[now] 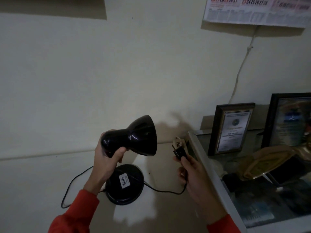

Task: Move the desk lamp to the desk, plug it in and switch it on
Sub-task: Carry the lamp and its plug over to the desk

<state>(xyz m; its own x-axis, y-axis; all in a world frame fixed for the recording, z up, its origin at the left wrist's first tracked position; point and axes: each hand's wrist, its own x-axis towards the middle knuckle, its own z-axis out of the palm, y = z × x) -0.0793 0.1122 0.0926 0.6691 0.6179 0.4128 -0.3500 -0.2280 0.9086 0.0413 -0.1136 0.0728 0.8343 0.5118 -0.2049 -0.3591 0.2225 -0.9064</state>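
Note:
A black desk lamp is held in the air before a pale wall. My left hand [105, 158] grips the back of its glossy shade [134, 137], whose opening faces right. Its round base [125, 184] with a white label hangs below the hand. My right hand [191, 174] is closed around the black plug [179, 153], prongs pointing up and left. The thin black cord [70, 185] loops from the base out to the left and also runs right to the plug. A small beige fitting [179, 141] sits on the wall just above the plug.
A glass-topped surface [205, 158] with a pale frame stands at the right, holding two framed certificates [230, 128], a gold object [269, 162] and dark items. A white cable [239, 69] runs down the wall from a calendar [255, 10].

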